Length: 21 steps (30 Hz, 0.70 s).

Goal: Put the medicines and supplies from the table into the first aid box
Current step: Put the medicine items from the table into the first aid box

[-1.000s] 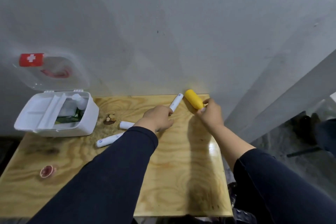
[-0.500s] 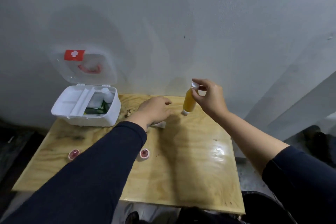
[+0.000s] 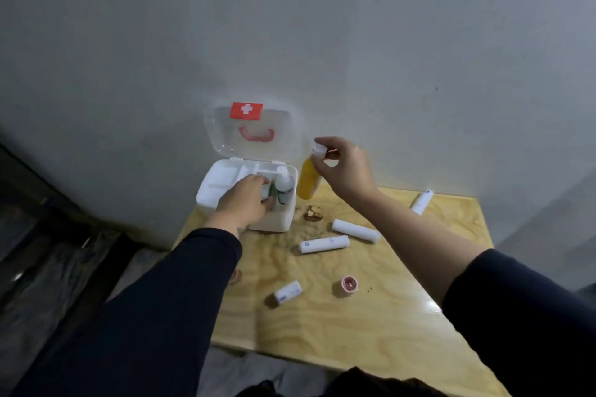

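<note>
We find the yellow plastic bottle with a white cap (image 3: 308,182) hanging upright from our right hand (image 3: 343,171), pinched at the cap between thumb and fingertips, the other fingers loosely curled. It is off the table, just beside the right wall of the white plastic first aid box (image 3: 280,224), whose clear lid with a red cross label (image 3: 246,129) stands open against the wall.

Our left hand (image 3: 245,203) reaches into the near right part of the box, fingers bent down among the contents. We cannot tell whether it grips anything. A white bottle (image 3: 284,182) stands in the box just beyond its fingers.

In our judgement the step is to lower the yellow bottle into the box. To do it well:
- lift it clear of the box wall before moving it left;
- draw the left hand aside first, since it fills the likely space;
- set it down upright beside the white bottle, or lay it flat if the lid would not close.

Below the right forearm, on the light plywood table (image 3: 354,332), lie two white rolls (image 3: 324,244) (image 3: 356,230), a small white labelled tube (image 3: 288,292) and a small pink round tape roll (image 3: 349,284). A slim white tube (image 3: 422,201) lies beyond the forearm, near the wall. These are not yet packed.
</note>
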Each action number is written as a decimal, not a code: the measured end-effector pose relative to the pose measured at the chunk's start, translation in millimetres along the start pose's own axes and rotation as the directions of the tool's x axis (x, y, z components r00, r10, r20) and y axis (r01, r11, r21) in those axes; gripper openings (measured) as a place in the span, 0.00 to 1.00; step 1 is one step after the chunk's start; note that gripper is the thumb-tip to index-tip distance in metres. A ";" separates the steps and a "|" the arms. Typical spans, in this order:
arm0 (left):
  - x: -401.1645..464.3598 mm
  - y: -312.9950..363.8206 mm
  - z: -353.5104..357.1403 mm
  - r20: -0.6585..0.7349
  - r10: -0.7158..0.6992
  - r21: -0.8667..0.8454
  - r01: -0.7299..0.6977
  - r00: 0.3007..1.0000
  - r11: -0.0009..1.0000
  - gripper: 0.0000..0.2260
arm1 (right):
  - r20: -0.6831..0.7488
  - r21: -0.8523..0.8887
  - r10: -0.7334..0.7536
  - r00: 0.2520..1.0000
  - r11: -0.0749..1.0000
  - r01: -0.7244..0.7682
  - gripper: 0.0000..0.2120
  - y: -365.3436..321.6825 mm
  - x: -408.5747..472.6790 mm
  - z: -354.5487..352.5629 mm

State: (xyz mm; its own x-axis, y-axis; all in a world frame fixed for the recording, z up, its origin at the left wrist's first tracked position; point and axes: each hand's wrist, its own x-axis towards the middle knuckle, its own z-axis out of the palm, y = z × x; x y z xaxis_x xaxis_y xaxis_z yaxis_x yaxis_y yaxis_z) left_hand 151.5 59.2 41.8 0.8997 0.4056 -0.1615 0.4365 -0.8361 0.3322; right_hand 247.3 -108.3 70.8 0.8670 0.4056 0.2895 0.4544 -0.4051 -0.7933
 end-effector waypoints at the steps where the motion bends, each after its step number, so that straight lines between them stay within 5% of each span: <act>1: 1.9 -11.3 0.2 0.016 -0.004 0.009 0.004 1.000 1.000 0.22 | 0.000 0.001 0.008 1.000 1.000 -0.008 0.16 -4.5 0.4 11.9; 11: 27.7 -70.9 14.2 0.141 0.120 0.052 -0.128 0.983 0.990 0.24 | 0.029 -0.189 0.113 0.993 0.976 -0.105 0.17 -6.4 -0.6 106.6; 21: 32.6 -79.6 20.6 0.102 0.195 0.069 -0.203 0.975 0.977 0.24 | 0.066 -0.368 0.281 0.957 0.899 -0.238 0.18 -0.4 -4.5 130.6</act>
State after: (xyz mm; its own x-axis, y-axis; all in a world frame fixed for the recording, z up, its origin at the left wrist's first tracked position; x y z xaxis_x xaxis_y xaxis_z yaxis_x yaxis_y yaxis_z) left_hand 146.1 131.3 -9.1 0.9628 0.1945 -0.1875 0.2438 -0.9245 0.2930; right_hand 216.5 -3.0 -0.1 0.9442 0.3288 0.0190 0.2773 -0.7626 -0.5845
